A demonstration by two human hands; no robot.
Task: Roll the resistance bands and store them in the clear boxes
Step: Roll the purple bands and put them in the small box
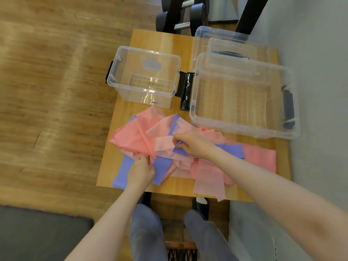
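— Where are the bands?

— All in one loose heap on the near half of the wooden table [180, 44], pink bands [135, 136] tangled with purple bands [163, 166], none rolled. One pink end hangs over the near edge.

— And the hands?

— Both are in the pile. The left hand [141, 170] is at the near left of it, fingers curled round a bunched fold of pink. The right hand [192, 144] reaches into the middle, pinching the end of a purple strip.

— The boxes?

— Beyond the heap, lids off. The small clear box [120, 72] sits far left; the large clear box [195, 113] is just beside the pile's right side. A third clear box [203, 32] stands behind it.
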